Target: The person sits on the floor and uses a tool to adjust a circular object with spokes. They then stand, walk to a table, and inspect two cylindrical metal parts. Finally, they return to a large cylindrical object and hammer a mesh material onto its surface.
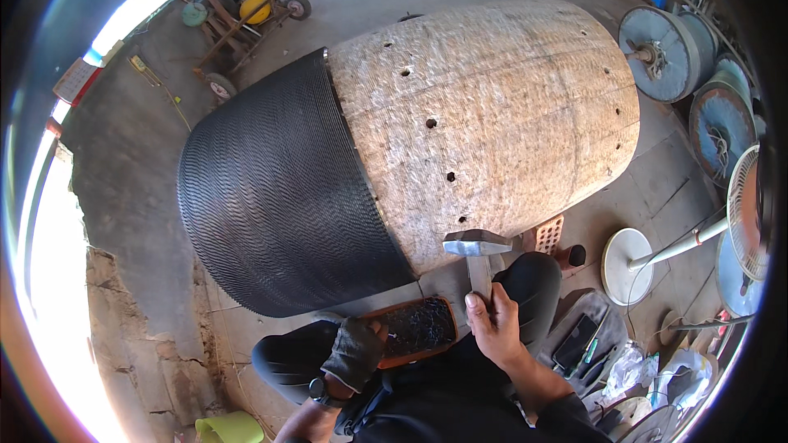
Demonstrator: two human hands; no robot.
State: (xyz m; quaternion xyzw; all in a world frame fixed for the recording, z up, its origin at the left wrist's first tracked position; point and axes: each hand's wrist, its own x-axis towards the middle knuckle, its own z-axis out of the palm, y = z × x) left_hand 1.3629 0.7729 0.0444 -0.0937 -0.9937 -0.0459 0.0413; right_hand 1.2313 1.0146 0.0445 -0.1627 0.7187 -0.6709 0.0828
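Note:
A large wooden drum (pixel 509 115) lies on its side in front of me, its pale surface dotted with several dark holes. Black ridged covering (pixel 271 189) wraps its left part. My right hand (pixel 497 330) is closed round the handle of a hammer (pixel 478 244), held upright with its metal head near the drum's lower edge. Wearing a dark fingerless glove, my left hand (pixel 358 351) has its fingers curled together at the left side of an orange-brown tray (pixel 449 336). Many small dark pieces fill the tray. Whatever those fingers pinch is too small to make out.
To the right stand a white fan (pixel 745 213) and its round base (pixel 628 267). Blue-grey spools (pixel 666 53) line the right wall. A phone (pixel 574 340) lies among bags beside my right knee. Behind the drum, at left, is a wheeled cart (pixel 238 25).

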